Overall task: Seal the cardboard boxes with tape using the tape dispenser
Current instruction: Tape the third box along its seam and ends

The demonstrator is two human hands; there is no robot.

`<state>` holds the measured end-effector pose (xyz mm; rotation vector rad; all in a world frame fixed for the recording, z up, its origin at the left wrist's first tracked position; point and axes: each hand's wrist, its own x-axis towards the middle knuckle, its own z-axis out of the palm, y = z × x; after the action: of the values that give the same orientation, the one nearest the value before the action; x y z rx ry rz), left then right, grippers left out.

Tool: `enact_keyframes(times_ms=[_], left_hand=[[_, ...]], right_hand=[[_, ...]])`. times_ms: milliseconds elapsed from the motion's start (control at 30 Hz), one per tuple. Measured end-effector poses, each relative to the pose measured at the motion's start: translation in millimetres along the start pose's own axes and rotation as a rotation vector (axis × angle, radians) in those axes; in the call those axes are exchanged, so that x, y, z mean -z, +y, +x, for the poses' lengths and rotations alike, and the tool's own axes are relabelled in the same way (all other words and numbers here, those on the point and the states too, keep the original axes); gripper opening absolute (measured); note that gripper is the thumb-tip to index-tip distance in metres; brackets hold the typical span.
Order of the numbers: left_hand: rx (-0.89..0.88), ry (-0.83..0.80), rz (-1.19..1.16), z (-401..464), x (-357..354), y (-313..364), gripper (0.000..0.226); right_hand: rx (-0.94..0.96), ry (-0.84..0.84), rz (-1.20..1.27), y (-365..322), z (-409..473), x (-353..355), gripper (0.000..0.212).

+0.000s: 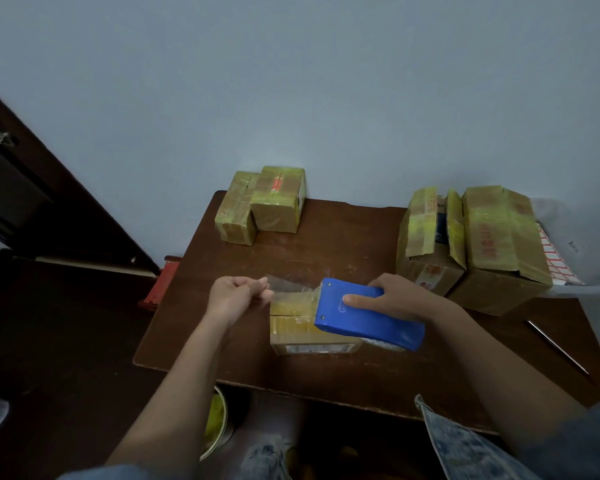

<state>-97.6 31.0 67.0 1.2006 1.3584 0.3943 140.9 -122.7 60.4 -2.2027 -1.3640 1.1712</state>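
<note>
A small cardboard box point(300, 329) lies near the middle of the brown table point(326, 251), its top covered in yellowish tape. My right hand point(395, 297) grips the blue tape dispenser point(368, 318) just above the box's right part. A clear strip of tape point(290, 285) stretches left from the dispenser's mouth. My left hand point(236, 294) pinches the free end of that strip, left of the box.
Two taped boxes point(262, 204) stand at the table's back left. Two larger boxes point(471, 244) with open flaps sit at the back right, beside a white bag point(575, 251). A thin metal rod point(556, 346) lies near the right edge. A dark door point(32, 202) is at left.
</note>
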Motion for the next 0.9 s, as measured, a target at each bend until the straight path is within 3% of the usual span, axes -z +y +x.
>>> enact_keyframes(times_ms=[167, 333, 467, 600, 800, 900], left_hand=[[0.048, -0.011, -0.098, 1, -5, -12, 0.016], [0.071, 0.024, -0.198, 2, -9, -25, 0.016], [0.086, 0.038, -0.238, 6, -9, -31, 0.014], [0.109, 0.055, -0.252, 9, -10, -33, 0.013], [0.116, 0.066, -0.278, 8, -10, -35, 0.015], [0.118, 0.065, -0.283, 8, -10, -36, 0.017]], right_hand=[[0.002, -0.027, -0.078, 1, 7, -2, 0.116], [0.005, -0.048, -0.085, 0, 1, -3, 0.078], [0.015, -0.081, -0.118, 1, 4, -4, 0.077], [0.012, 0.016, -0.174, -3, 2, -6, 0.075], [0.177, 0.154, -0.283, 0, 4, -22, 0.048], [0.181, 0.156, -0.328, 2, -2, -25, 0.068]])
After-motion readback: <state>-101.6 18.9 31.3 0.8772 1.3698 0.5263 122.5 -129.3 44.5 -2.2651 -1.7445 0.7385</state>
